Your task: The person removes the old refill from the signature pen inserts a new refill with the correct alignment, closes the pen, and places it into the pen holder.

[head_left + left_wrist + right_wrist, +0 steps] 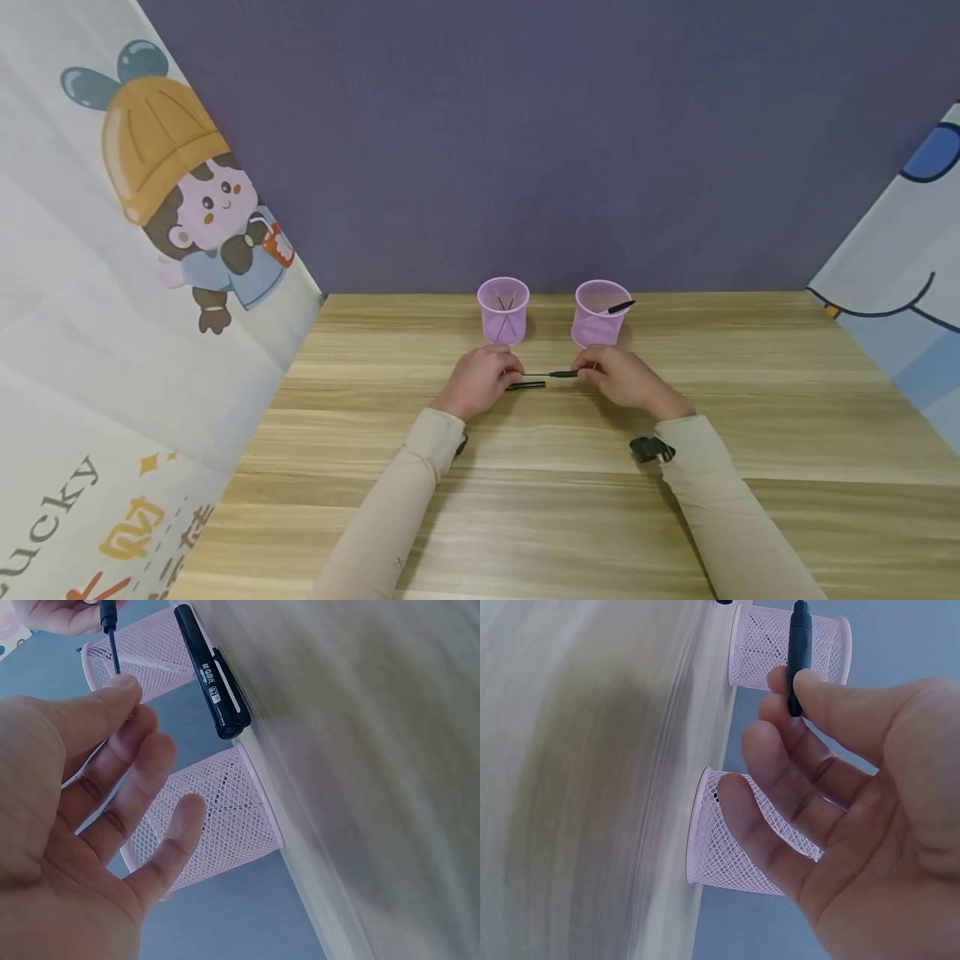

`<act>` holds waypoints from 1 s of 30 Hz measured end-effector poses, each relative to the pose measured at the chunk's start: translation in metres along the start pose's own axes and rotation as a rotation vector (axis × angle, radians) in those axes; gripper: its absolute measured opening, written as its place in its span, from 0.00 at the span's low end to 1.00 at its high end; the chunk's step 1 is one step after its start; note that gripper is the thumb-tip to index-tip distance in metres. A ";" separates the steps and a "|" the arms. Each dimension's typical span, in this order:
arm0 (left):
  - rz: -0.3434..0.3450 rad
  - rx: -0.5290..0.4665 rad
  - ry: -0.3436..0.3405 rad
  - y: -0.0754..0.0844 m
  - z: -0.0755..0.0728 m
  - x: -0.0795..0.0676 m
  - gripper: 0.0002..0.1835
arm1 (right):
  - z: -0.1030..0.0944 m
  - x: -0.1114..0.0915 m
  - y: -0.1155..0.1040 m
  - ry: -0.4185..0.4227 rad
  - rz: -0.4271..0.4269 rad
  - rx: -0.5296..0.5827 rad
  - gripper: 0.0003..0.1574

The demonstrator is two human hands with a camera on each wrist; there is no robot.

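My left hand [478, 382] pinches the end of a thin dark rod, like a pen refill [114, 652], between thumb and forefinger; its other fingers are spread. The rod's other end runs into a black pen grip section [800, 652], which my right hand [621, 380] pinches between thumb and fingertips. Rod and grip section form one line between the two hands, low over the table. Just below them in the head view, a black pen cap [532, 385] with a clip and white print lies by my left fingertips.
Two pink mesh cups stand behind my hands on the wooden table [525, 517]. Thin dark sticks cross in the left cup [491, 329]; a black-ended pen [621, 307] leans out of the right cup [588, 333]. A dark wall [555, 150] rises behind the table.
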State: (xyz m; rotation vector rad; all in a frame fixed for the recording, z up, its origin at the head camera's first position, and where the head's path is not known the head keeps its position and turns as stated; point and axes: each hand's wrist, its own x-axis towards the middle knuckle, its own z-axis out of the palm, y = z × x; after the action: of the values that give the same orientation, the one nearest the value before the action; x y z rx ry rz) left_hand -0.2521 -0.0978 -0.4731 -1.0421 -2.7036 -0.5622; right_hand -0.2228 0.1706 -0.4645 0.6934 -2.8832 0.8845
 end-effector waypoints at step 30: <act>0.057 -0.018 0.034 -0.007 -0.014 -0.028 0.04 | 0.009 -0.018 -0.032 0.009 0.071 0.002 0.07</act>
State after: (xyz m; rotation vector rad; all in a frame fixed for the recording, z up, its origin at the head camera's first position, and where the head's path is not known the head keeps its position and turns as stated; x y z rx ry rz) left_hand -0.2357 -0.1252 -0.4703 -1.1002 -2.6350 -0.5894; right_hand -0.1916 0.1494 -0.4582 0.5883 -2.9160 0.8962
